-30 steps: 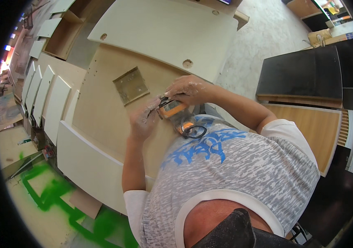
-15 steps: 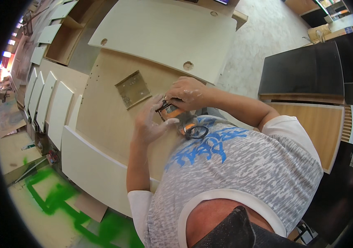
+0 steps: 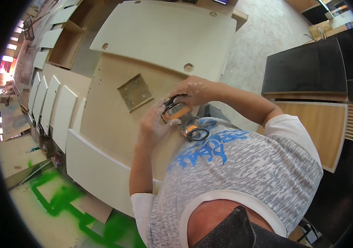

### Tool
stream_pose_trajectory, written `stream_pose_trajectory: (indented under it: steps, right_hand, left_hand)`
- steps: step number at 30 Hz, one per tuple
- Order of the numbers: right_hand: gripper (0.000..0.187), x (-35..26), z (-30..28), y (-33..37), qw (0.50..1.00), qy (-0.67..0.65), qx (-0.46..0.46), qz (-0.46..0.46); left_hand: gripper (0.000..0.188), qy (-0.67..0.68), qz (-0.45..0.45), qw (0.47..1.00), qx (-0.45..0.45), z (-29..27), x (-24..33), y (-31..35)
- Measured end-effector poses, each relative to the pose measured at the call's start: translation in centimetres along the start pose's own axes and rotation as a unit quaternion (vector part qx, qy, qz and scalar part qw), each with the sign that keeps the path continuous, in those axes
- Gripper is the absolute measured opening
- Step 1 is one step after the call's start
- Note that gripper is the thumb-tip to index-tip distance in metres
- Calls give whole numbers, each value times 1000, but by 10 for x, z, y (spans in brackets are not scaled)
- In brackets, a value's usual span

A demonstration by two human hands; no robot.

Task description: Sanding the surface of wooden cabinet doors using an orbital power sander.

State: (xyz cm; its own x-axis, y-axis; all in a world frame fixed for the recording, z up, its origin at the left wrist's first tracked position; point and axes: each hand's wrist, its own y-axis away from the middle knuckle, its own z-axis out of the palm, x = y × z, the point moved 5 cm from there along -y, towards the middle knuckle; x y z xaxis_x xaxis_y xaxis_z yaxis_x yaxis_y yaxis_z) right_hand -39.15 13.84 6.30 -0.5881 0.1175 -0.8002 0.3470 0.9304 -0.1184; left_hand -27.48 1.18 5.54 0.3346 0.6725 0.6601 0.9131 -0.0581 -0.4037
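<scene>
Between the dust-whitened left hand (image 3: pixel 153 122) and right hand (image 3: pixel 192 91), close in front of the torso, sits a handheld orange-and-black power tool (image 3: pixel 177 112). The right hand curls over its far end, fingers bent and closed on it, while the left makes a half-open C at its left end, fingertips at the black edge, thumb along the near side; whether it squeezes or only steadies, I cannot tell. As I judge it, the main risk is a slip: powdery fingers could lose the housing and drop it on the pale beige wooden panel (image 3: pixel 106 113) below the hands, marking that surface. The thick black loop (image 3: pixel 207 133), just on the near side of the hands, lies against or very near the grey-and-white patterned shirt (image 3: pixel 234 165) and could snag there if the tool were pulled away. Ahead of the left hand, the square brownish recess (image 3: pixel 135 91) could catch an edge pushed across it. As for looks, the tool has a bright orange shell with a dark inset on top, black fittings at the front, a greyish middle and a second orange patch by the loop; its underside is hidden, so contact with the panel cannot be judged
</scene>
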Motion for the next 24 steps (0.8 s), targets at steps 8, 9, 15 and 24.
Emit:
stream_pose_trajectory:
  steps: [8, 9, 15, 24]
  right_hand:
    - [16, -2, 4, 6, 995, 79, 24, -51]
    - [16, -5, 0, 6, 995, 78, 25, -52]
    - [19, 18, -1, 13, 999, -1, -16, 35]
    - [19, 10, -13, 15, 998, 15, -19, 64]
  left_hand:
    - [74, -45, -31, 997, -49, 2, 14, -9]
    - [73, -49, -28, 997, -48, 2, 14, -8]
    - [70, -42, -18, 997, -69, 4, 13, -8]
    - [72, -11, -7, 996, -85, 6, 8, -11]
